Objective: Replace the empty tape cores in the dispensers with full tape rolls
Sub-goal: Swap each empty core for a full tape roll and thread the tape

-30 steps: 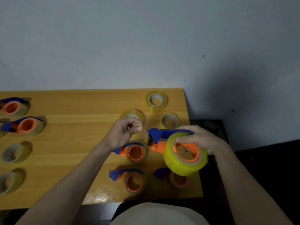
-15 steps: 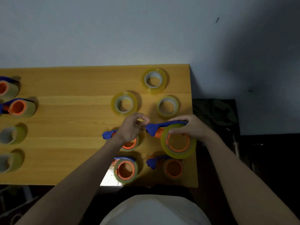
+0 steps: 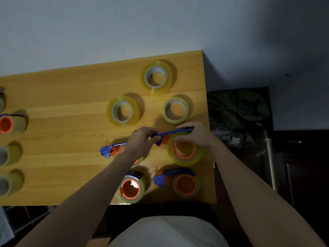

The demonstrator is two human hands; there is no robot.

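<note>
Holding dispenser (image 3: 178,141) (seemingly loaded): left hand (image 3: 140,143), right hand (image 3: 195,134).

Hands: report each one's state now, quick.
Left hand: pinches the blue front end of the dispenser.
Right hand: grips that dispenser over its tape roll.

Blue-and-orange dispensers (image 3: 175,139) carry yellowish tape on a honey-yellow wooden table (image 3: 71,104); loose rolls (image 3: 156,77) have white cores.

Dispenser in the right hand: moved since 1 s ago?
Yes. The dispenser came down from tilted in the air onto the table, between the thin roll and the near-right dispenser.
</note>
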